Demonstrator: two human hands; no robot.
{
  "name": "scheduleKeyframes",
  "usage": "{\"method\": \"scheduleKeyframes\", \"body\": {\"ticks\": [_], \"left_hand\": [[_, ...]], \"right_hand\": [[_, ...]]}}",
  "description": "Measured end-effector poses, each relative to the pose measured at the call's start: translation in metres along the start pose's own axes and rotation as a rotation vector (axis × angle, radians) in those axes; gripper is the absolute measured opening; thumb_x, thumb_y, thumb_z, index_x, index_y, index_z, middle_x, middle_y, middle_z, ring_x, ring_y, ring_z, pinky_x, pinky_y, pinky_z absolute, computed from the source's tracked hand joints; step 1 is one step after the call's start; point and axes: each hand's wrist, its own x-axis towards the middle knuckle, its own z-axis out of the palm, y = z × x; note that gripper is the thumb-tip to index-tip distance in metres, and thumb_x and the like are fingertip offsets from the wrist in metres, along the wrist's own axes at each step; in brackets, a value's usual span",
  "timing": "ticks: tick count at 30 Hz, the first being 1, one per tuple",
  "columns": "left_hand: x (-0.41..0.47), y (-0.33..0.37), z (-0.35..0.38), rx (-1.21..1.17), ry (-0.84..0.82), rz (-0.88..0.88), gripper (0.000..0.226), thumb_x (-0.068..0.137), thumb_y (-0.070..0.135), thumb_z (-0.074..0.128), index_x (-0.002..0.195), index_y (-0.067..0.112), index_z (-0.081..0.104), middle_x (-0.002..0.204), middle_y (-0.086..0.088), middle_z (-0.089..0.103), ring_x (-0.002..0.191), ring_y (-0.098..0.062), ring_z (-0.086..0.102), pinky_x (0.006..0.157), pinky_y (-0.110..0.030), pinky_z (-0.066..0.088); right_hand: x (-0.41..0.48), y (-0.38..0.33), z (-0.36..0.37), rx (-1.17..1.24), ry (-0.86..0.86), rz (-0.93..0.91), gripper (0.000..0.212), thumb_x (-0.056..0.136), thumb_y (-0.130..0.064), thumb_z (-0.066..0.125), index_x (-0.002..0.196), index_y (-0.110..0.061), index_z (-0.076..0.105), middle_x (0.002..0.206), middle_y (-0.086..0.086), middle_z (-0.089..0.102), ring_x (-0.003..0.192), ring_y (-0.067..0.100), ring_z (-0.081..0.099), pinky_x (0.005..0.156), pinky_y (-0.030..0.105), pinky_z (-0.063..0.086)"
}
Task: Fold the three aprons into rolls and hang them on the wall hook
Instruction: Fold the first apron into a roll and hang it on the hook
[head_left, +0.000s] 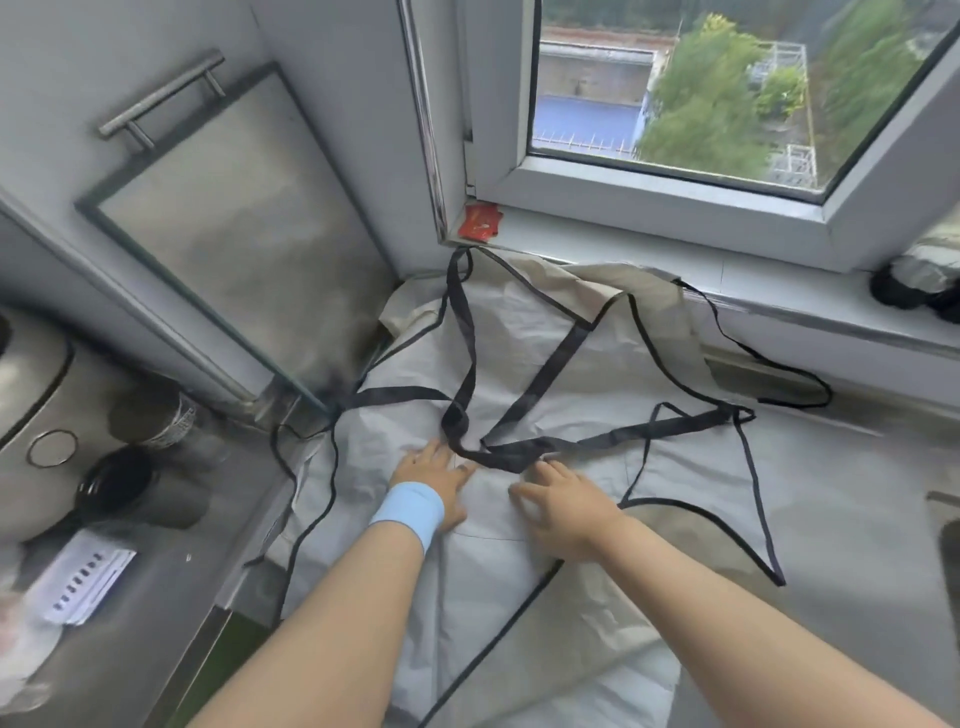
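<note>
Pale grey aprons (519, 364) with black edging lie spread in overlapping layers on the counter below the window. Their black straps (519, 452) cross in a tangle in the middle of the cloth. My left hand (434, 480), with a light blue wristband, lies flat on the top apron just left of the strap tangle. My right hand (563, 506) rests on the cloth just right of it, fingers spread and slightly bent, fingertips near the straps. Neither hand grips anything. No wall hook is in view.
A glass panel (234, 249) with a metal handle leans at the left. Dark jars (114, 488) and a paper packet (85, 579) stand on the lower counter at left. A red packet (480, 223) lies on the window sill. A dark bundle (914, 283) sits at far right.
</note>
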Motion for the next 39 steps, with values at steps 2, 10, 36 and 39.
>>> {"method": "scheduleKeyframes", "body": {"ticks": [2,10,36,39], "left_hand": [[-0.002,-0.006,-0.007,0.011,0.024,-0.001,0.069,0.088,0.041,0.051,0.150,0.029,0.022,0.158,-0.004,0.013,0.147,-0.023,0.006,0.113,-0.039,0.023],[-0.031,0.068,-0.025,-0.332,0.065,0.228,0.030,0.091,0.041,0.049,0.115,0.028,0.061,0.124,0.000,0.059,0.114,-0.024,0.055,0.096,-0.035,0.045],[-0.118,0.179,-0.017,-0.371,-0.076,0.185,0.030,0.088,0.031,0.056,0.116,0.035,0.063,0.123,0.007,0.063,0.108,-0.018,0.061,0.096,-0.030,0.047],[-0.098,0.142,-0.041,-0.352,0.058,0.140,0.031,0.090,0.030,0.051,0.119,0.037,0.060,0.129,0.007,0.058,0.114,-0.019,0.057,0.097,-0.034,0.047]], "right_hand": [[-0.006,-0.004,0.001,0.020,0.031,0.028,0.050,0.082,-0.028,0.050,0.130,-0.037,0.048,0.140,0.001,0.040,0.131,0.025,0.037,0.100,0.039,0.036],[-0.074,0.004,-0.020,-0.250,0.005,0.230,0.064,0.077,-0.034,0.046,0.141,-0.035,0.042,0.124,-0.001,0.059,0.116,0.024,0.051,0.101,0.040,0.029],[-0.200,0.040,-0.003,0.291,-0.035,0.413,0.039,0.085,-0.023,0.044,0.114,-0.034,0.068,0.123,-0.009,0.064,0.115,0.018,0.058,0.096,0.031,0.048],[-0.156,0.032,-0.032,0.276,0.109,0.316,0.043,0.084,-0.015,0.042,0.113,-0.032,0.069,0.121,-0.010,0.065,0.116,0.017,0.058,0.095,0.030,0.048]]}}
